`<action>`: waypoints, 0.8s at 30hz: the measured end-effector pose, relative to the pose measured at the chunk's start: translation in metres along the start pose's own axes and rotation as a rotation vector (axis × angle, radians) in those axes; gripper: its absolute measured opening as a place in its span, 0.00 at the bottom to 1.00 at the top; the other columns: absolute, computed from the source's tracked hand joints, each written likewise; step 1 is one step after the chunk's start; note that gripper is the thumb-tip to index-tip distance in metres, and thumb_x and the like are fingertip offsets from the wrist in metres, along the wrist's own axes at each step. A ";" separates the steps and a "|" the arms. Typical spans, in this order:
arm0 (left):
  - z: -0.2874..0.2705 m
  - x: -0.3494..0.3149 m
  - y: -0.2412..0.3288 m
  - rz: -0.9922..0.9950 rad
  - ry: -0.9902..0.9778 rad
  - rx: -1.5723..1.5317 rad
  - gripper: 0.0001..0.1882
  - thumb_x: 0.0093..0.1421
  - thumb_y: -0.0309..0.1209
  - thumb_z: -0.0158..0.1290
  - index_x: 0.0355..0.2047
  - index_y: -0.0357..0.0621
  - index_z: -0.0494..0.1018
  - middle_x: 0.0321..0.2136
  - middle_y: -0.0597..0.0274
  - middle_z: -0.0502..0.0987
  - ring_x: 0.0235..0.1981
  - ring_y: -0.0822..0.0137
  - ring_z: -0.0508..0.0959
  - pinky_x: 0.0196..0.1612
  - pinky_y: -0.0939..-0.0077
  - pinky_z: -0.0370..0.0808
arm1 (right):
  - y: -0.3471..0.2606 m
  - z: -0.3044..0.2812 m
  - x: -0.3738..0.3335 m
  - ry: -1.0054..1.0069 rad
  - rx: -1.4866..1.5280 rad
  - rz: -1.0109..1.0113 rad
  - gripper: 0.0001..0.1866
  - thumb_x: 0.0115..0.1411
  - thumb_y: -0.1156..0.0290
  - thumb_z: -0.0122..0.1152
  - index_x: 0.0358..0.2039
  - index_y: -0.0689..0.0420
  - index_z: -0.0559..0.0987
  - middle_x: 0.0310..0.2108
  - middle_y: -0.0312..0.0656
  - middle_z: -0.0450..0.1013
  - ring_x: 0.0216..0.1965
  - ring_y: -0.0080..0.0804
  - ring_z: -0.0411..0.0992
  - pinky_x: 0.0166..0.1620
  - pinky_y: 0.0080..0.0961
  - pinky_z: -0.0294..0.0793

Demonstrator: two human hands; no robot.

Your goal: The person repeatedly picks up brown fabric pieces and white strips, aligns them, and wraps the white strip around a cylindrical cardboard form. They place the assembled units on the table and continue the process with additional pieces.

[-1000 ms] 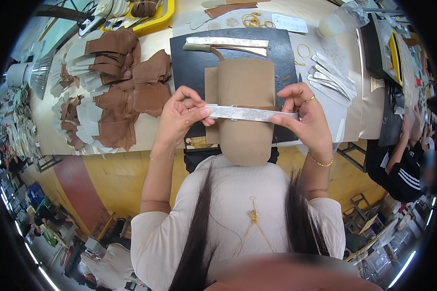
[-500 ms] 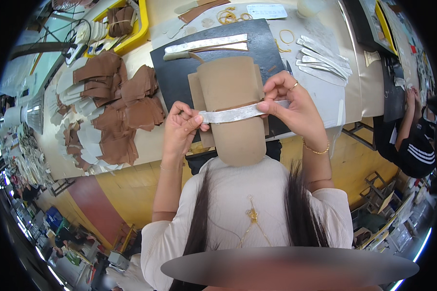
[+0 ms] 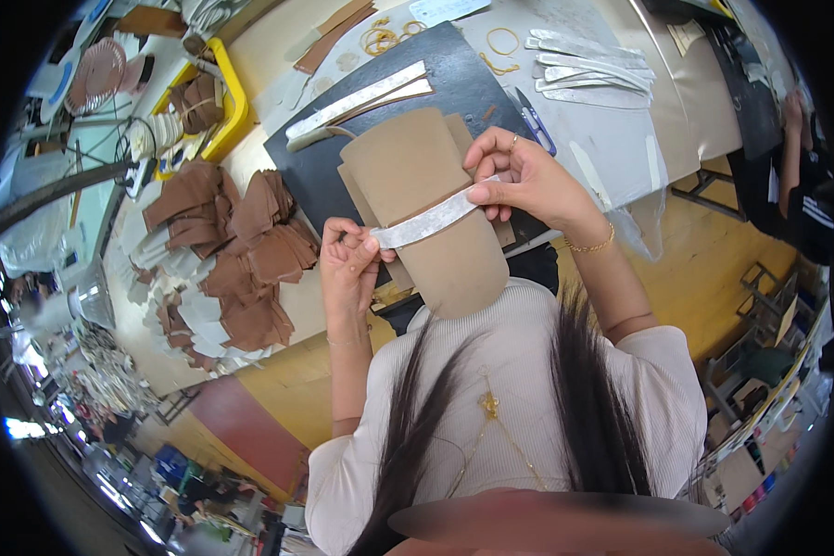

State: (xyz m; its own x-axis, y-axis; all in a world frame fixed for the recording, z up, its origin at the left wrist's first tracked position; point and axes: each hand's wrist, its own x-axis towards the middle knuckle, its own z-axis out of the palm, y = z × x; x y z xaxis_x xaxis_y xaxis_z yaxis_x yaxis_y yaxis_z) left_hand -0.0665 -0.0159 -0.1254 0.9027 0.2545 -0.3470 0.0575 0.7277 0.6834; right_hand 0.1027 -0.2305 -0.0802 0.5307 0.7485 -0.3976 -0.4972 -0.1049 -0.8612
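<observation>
A whitish, mottled strip (image 3: pixel 433 221) lies crosswise over a tan panel with a rounded near end (image 3: pixel 459 273). Along the strip's far edge a narrow brown border shows. My left hand (image 3: pixel 349 269) is closed, pinching the strip's left end between thumb and fingers. At the other end my right hand (image 3: pixel 526 183) pinches it, thumb on top, fingertips beside the panel's edge. The panel rests partly on a black mat (image 3: pixel 296 171) and reaches over the table's near edge toward my body. Other tan pieces show from under it.
Stacked brown and pale pieces (image 3: pixel 241 241) cover the left of the table. Loose strips (image 3: pixel 366 102) lie on the mat. Blue-handled snips (image 3: pixel 537 130), several whitish strips (image 3: pixel 588 69) and yellow cord (image 3: pixel 380 39) lie beyond. A yellow tray (image 3: pixel 236 102) stands far left. Another person's arm (image 3: pixel 791 139) shows at right.
The whole view has turned, so the table and panel now look slanted. Both hands keep their pinch on the strip. Less of the strip's end sticks out past my right fingers.
</observation>
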 end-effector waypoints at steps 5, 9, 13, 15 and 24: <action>0.001 -0.001 0.002 -0.018 0.008 0.027 0.14 0.55 0.18 0.54 0.38 0.43 0.62 0.28 0.52 0.77 0.27 0.65 0.77 0.34 0.74 0.75 | 0.015 -0.010 -0.003 -0.020 0.182 0.044 0.18 0.54 0.70 0.65 0.41 0.59 0.68 0.24 0.33 0.70 0.24 0.17 0.72 0.24 0.09 0.70; 0.001 -0.001 0.000 -0.014 0.013 0.028 0.15 0.55 0.19 0.54 0.39 0.42 0.61 0.28 0.52 0.77 0.27 0.65 0.77 0.34 0.74 0.75 | 0.020 -0.014 -0.001 -0.061 0.174 0.037 0.18 0.55 0.69 0.64 0.41 0.59 0.68 0.24 0.33 0.70 0.22 0.16 0.71 0.23 0.09 0.70; 0.002 0.002 -0.003 -0.007 0.007 -0.018 0.15 0.56 0.19 0.53 0.40 0.42 0.61 0.28 0.53 0.77 0.27 0.66 0.77 0.34 0.75 0.75 | 0.027 -0.018 0.005 -0.123 0.152 0.109 0.17 0.55 0.64 0.65 0.36 0.58 0.66 0.21 0.32 0.69 0.15 0.14 0.67 0.17 0.09 0.65; 0.001 0.002 -0.005 0.003 -0.006 -0.037 0.15 0.56 0.19 0.53 0.41 0.41 0.61 0.28 0.53 0.77 0.27 0.66 0.76 0.34 0.75 0.74 | 0.032 -0.019 0.010 -0.163 0.162 0.169 0.18 0.55 0.62 0.65 0.33 0.57 0.65 0.19 0.31 0.66 0.11 0.13 0.62 0.13 0.09 0.60; 0.012 -0.010 -0.003 0.082 0.065 -0.109 0.16 0.57 0.19 0.52 0.44 0.38 0.62 0.30 0.54 0.76 0.27 0.66 0.76 0.34 0.73 0.75 | -0.004 -0.039 -0.002 -0.005 0.104 0.157 0.18 0.55 0.61 0.65 0.34 0.56 0.66 0.18 0.29 0.63 0.11 0.14 0.55 0.14 0.15 0.54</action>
State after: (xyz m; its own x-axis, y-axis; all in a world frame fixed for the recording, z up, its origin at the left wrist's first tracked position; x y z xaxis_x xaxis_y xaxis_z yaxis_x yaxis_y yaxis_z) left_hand -0.0705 -0.0288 -0.1161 0.8726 0.3542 -0.3365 -0.0651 0.7669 0.6384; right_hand 0.1304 -0.2570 -0.0886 0.4373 0.7317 -0.5228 -0.6425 -0.1526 -0.7510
